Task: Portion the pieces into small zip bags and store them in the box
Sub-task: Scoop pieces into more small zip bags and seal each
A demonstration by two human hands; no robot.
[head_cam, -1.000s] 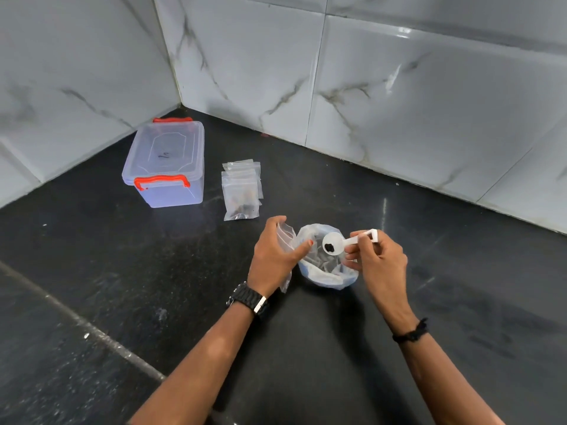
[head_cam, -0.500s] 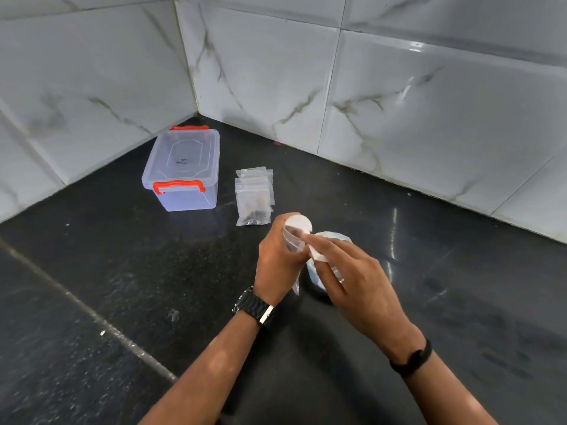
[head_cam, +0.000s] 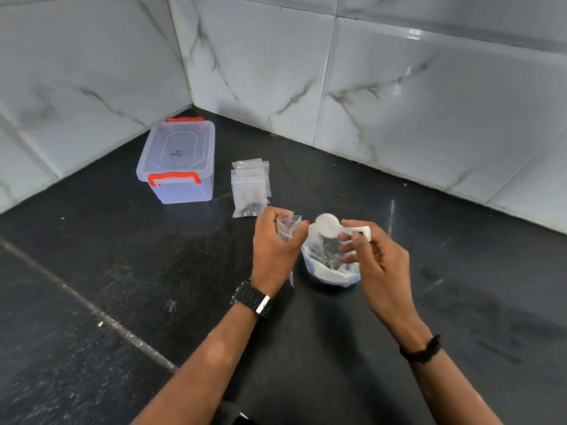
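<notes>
Zip bag [head_cam: 287, 227] gripped in left hand [head_cam: 274, 250], scoop [head_cam: 333, 225] pinched in right hand [head_cam: 376, 259].

The right hand [head_cam: 377, 259] has drawn the white scoop [head_cam: 328, 223] back from the small zip bag [head_cam: 287, 227].

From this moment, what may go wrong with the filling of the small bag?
1. The left hand holds the zip bag by pinching it; its mouth looks narrow, so pieces may fall onto the counter.
2. The right hand holds the scoop over the soft source bag, which may tip if bumped.
3. The box has its lid on, so storing needs a free hand.
</notes>
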